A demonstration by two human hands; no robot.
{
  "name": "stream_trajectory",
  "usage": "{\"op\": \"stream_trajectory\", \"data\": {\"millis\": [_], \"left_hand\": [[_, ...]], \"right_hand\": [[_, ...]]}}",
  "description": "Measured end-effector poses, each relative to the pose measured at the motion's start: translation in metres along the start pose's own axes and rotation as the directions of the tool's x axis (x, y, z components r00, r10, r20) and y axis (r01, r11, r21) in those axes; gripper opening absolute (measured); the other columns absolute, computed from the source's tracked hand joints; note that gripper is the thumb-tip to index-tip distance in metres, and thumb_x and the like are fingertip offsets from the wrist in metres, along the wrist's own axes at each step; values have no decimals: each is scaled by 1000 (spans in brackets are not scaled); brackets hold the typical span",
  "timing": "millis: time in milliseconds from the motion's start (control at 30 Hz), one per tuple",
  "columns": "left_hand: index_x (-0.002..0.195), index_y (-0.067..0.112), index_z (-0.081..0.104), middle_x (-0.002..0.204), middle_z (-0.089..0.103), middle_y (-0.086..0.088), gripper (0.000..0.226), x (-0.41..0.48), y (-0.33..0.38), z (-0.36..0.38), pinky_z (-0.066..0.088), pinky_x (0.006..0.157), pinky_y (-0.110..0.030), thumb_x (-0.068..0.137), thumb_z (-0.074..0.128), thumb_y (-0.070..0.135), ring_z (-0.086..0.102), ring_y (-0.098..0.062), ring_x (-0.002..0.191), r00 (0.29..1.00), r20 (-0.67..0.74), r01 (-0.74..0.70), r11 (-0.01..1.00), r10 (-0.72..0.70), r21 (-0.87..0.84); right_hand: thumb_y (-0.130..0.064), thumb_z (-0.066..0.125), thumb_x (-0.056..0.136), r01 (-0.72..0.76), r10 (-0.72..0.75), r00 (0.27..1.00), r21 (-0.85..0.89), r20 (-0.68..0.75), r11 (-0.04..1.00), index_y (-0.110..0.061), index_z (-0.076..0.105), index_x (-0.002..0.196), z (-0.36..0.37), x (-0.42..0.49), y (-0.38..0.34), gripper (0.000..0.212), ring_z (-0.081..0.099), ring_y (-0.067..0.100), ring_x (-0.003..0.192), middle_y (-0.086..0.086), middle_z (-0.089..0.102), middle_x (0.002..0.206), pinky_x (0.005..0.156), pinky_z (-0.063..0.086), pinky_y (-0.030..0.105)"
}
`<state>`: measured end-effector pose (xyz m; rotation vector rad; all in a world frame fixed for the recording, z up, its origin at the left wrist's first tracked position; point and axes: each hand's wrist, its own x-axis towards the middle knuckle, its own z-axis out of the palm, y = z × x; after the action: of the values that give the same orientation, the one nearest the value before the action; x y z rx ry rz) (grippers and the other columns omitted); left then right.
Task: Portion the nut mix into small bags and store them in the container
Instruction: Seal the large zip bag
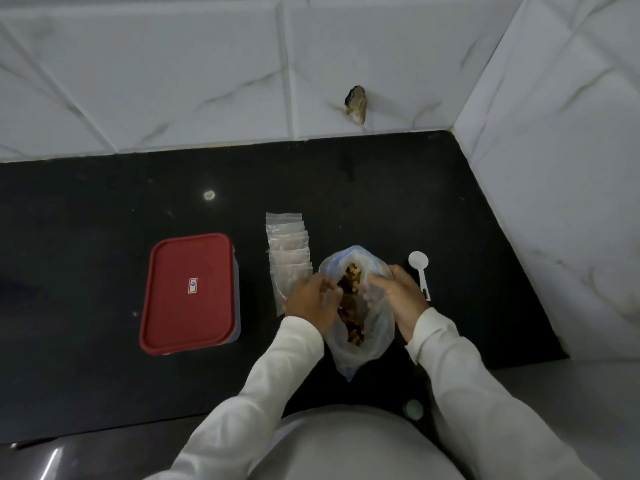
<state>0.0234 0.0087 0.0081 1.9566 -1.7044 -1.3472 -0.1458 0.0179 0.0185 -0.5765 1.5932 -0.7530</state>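
Observation:
A clear plastic bag of nut mix (375, 336) lies on the black counter in front of me, its mouth spread so the brown nuts show. My left hand (311, 301) grips the bag's left edge and my right hand (398, 294) grips its right edge. Several small empty zip bags (287, 252) lie overlapping in a row just left of the nut bag, partly under my left hand. The container (189, 292), with a red lid shut on it, sits further left. A white plastic scoop (419, 268) rests to the right of the nut bag, beside my right hand.
The black counter (104, 202) ends at white marble-look tiled walls behind and on the right, forming a corner at the back right. A broken hole (356, 105) marks the back wall. The counter's front edge runs near my body.

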Motion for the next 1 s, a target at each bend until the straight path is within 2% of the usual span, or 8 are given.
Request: {"op": "stream_trajectory", "data": {"millis": [67, 167, 367, 467, 567, 733, 833, 1000], "left_hand": [[126, 28, 50, 131, 46, 3, 34, 4, 4, -1, 48, 101, -44, 95, 56, 40, 51, -19, 119, 983, -62, -163, 975, 174, 154], [138, 26, 41, 141, 41, 1, 48, 13, 11, -7, 45, 105, -43, 95, 52, 46, 47, -19, 127, 955, -130, -260, 963, 267, 68], [123, 25, 54, 117, 60, -5, 37, 35, 33, -28, 45, 96, -40, 104, 28, 44, 57, -25, 110, 996, 27, -87, 988, 91, -129], [111, 22, 64, 115, 63, -6, 41, 48, 42, -35, 41, 100, -39, 105, 27, 40, 57, -25, 110, 995, 91, -24, 994, 34, -108], [118, 19, 64, 124, 62, -6, 35, 56, 48, -43, 38, 106, -41, 104, 38, 37, 55, -26, 118, 980, 200, 29, 996, -12, -83], [122, 21, 65, 126, 63, -4, 30, 64, 53, -54, 36, 112, -44, 98, 52, 33, 55, -22, 120, 937, 348, 1, 1000, -8, 22], [116, 25, 68, 117, 69, -3, 30, 66, 53, -58, 39, 110, -46, 92, 60, 40, 61, -21, 112, 902, 431, 63, 997, -38, -46], [94, 28, 76, 112, 72, -10, 25, 69, 47, -56, 44, 106, -52, 76, 70, 44, 64, -33, 111, 835, 550, 78, 988, 8, -133]], "right_hand": [[-31, 69, 75, 35, -35, 999, 57, 8, 998, -24, 65, 102, 3, -1, -7, 28, 64, 28, 104, 11, 70, 105, 98, 46, 53], [-20, 71, 72, 27, -44, 997, 225, 70, 974, -15, 67, 108, 3, 0, -13, 36, 65, 34, 107, 19, 69, 111, 102, 44, 55], [-9, 53, 83, -69, -48, 955, 375, 294, 924, -9, 59, 130, -3, 1, -20, 48, 56, 38, 121, 22, 60, 128, 108, 37, 53], [-16, 45, 94, -120, -38, 932, 404, 362, 907, -9, 56, 133, -6, 0, -24, 42, 56, 34, 122, 21, 58, 132, 103, 41, 49], [-40, 51, 95, -152, 0, 933, 393, 359, 907, -6, 59, 131, -10, 4, -27, 50, 57, 33, 119, 22, 59, 129, 104, 41, 49], [-70, 64, 73, 63, -61, 990, -10, 128, 998, -21, 71, 109, -11, 20, -30, 61, 67, 24, 106, 7, 72, 108, 102, 45, 49], [-57, 56, 88, 208, -213, 977, -176, -15, 962, -25, 69, 99, -6, 25, -30, 36, 65, 16, 99, -1, 71, 99, 93, 51, 39], [-34, 57, 94, 426, -467, 884, -418, 3, 803, -26, 64, 102, -2, 31, -29, 13, 60, 4, 95, -9, 64, 100, 79, 49, 19]]}}
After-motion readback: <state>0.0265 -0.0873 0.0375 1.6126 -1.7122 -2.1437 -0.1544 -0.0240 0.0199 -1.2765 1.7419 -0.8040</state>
